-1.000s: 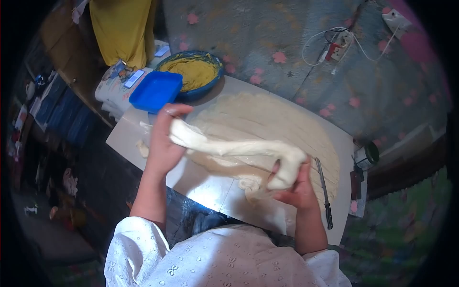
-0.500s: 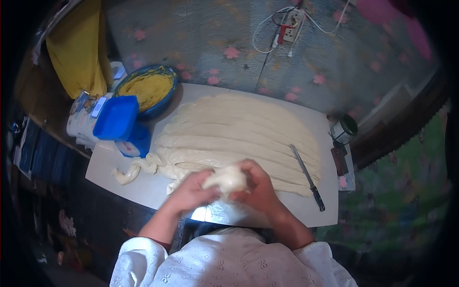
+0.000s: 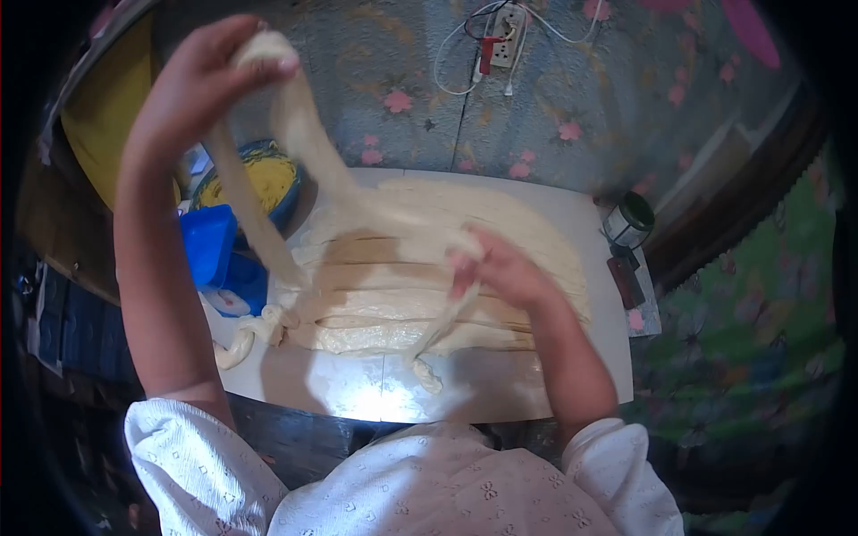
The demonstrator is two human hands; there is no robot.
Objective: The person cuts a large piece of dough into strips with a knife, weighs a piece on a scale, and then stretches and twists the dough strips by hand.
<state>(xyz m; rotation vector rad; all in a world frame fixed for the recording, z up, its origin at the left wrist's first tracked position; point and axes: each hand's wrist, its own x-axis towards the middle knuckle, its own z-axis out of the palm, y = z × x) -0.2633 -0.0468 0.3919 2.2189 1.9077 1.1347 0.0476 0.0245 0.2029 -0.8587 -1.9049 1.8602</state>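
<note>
My left hand (image 3: 219,76) is raised high at the upper left, its fingers wrapped round a strip of pale dough (image 3: 308,134). Two stretched lengths hang from it towards the table. Over the middle of the table, my right hand (image 3: 500,268) pinches another part of the dough, and a thin tail dangles below it to the tabletop. Beneath both hands lies a wide sheet of dough (image 3: 384,308), marked into long strips. A twisted end of dough (image 3: 237,347) rests at the table's left edge.
A bowl of yellow filling (image 3: 268,183) and a blue scale (image 3: 241,281) stand at the left of the white table (image 3: 322,384). At the right edge are a dark green tin (image 3: 633,214) and a dark block (image 3: 626,284). A socket strip (image 3: 508,40) hangs on the wall.
My hands have moved apart from the bunched dough near my body, left hand up and left, right hand forward and slightly right. The dough between them is stretched out. The knife no longer shows.
</note>
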